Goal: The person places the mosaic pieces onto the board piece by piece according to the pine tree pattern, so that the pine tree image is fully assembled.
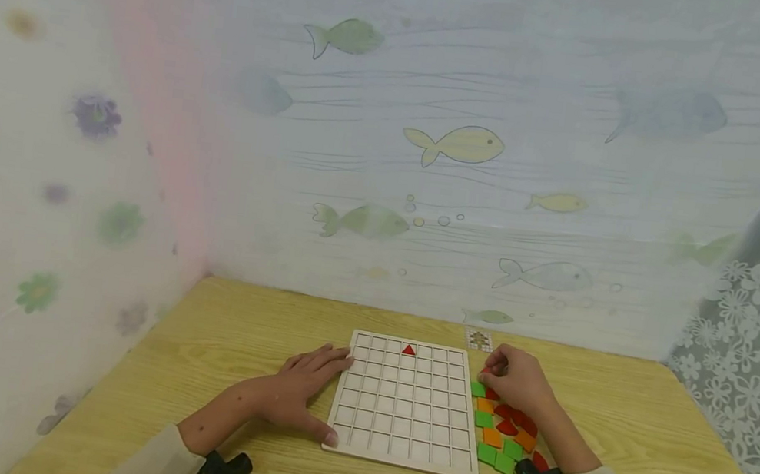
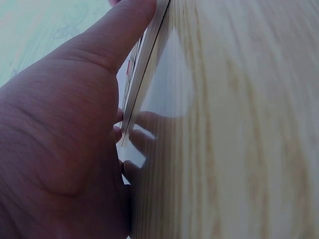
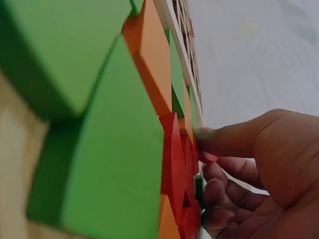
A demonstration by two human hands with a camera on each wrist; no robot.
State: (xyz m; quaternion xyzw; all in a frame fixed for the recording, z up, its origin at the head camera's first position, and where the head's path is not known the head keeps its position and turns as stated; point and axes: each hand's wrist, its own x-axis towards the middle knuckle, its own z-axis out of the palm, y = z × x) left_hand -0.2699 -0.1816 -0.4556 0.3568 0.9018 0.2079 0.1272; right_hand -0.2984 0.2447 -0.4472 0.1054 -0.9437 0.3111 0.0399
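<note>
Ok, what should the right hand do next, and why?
Probably lift the red piece over the gridded board: the right hand pinches it beside the board, the left hand touches the board's left edge, and only one visible cell holds anything, a red triangle.

Pieces are green, orange and red; the board, cream and gridded.

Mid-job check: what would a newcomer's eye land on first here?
Likely the pale grid board on the wooden table, with one red triangle in its far row. Next, the bright green, orange and red pieces along its right side, where the right hand pinches a red piece. The left hand touches the board's left edge.
</note>
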